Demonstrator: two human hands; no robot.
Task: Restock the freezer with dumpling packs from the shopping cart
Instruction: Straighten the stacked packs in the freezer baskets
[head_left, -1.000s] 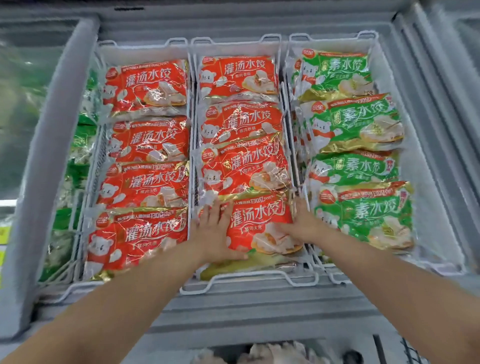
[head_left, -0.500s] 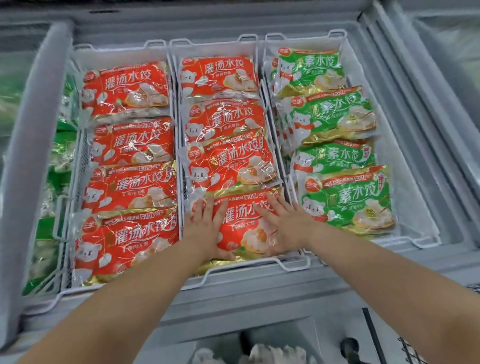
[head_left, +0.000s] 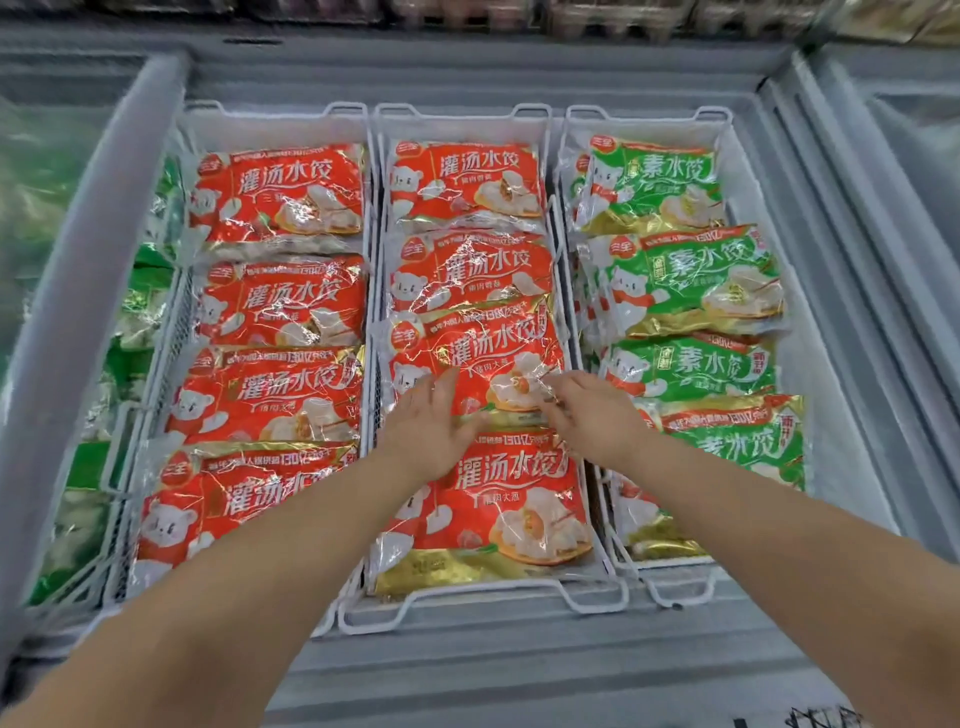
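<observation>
Dumpling packs fill the three wire baskets of the freezer in overlapping rows: red in the left and middle basket, green packs in the right one. Both hands work over the middle basket, at the seam where the nearest red pack at the freezer's near edge overlaps the third red pack behind it. The left grip is released, fingers straight and together, low over the seam. The right grip also appears released, its fingers stretched onto the lower right corner of the third red pack; motion blur hides whether they pinch the film. No pack is lifted. The step appears to be levelling the row. Press with flat palms, not fingertips, because the film creases and slides. Seat each pack's near edge under the next so that the labels stay readable. Keep the packs inside the basket's wire rim.
</observation>
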